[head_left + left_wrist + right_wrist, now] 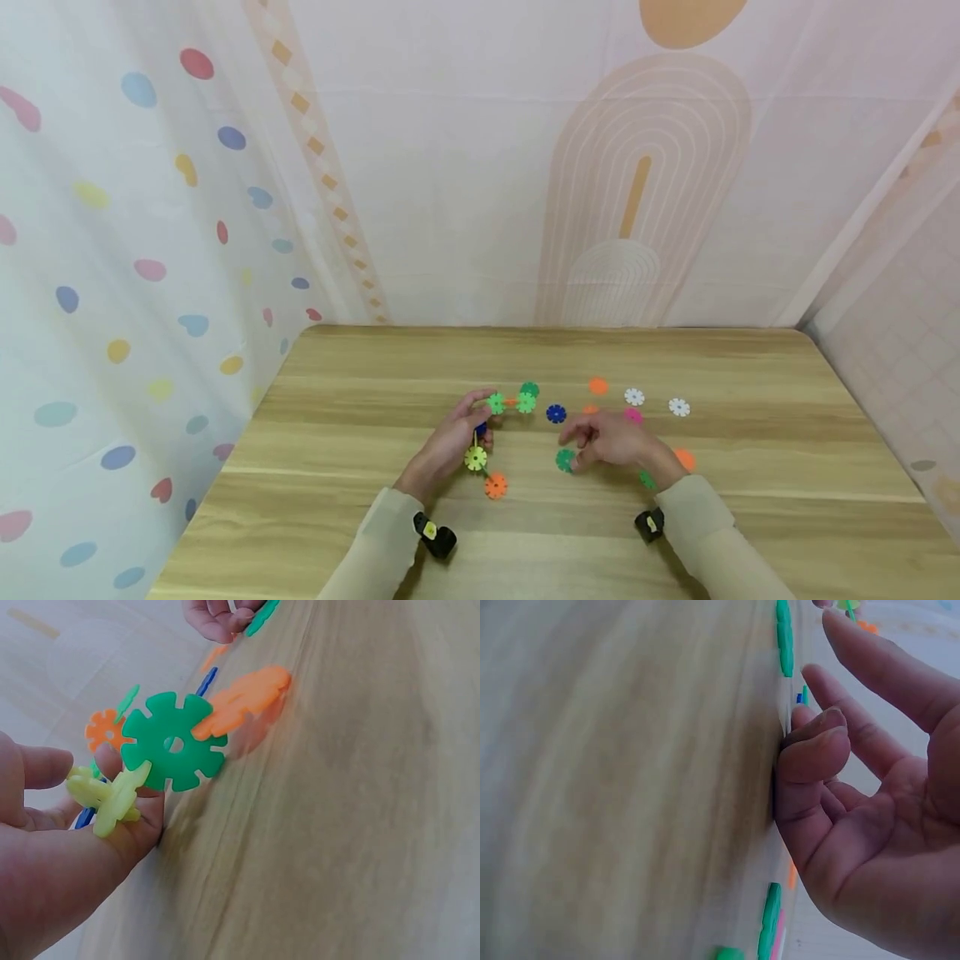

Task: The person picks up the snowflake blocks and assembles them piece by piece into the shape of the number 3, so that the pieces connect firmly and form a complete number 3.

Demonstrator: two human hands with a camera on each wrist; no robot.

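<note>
From the head view, the wooden table (375, 533) runs wide, its far edge meeting the backdrop at 12 o'clock and its left edge falling away at 9 o'clock; bare wood lies open along the far side and toward 3 o'clock. The left hand (448, 446) grips a chain of joined snowflake discs (495, 433) near the centre, with green pieces at its 1 o'clock end and an orange disc (495, 486) at the 5 o'clock end. The right hand (611, 442) sits just to 3 o'clock of it, fingertips at a dark green disc (565, 459) on the wood. Loose pieces lie beyond: a blue disc (556, 413) and two white discs (678, 407) toward 1 o'clock. In the left wrist view, thumb and fingers (45, 766) pinch the chain at a yellow-green disc (109, 796), the green and orange pieces angling toward 1 o'clock above clear tabletop. In the right wrist view, the right hand's fingers (814, 754) are loosely curled with tips pressed on the table; whether they pinch the green disc there cannot be told.
</note>
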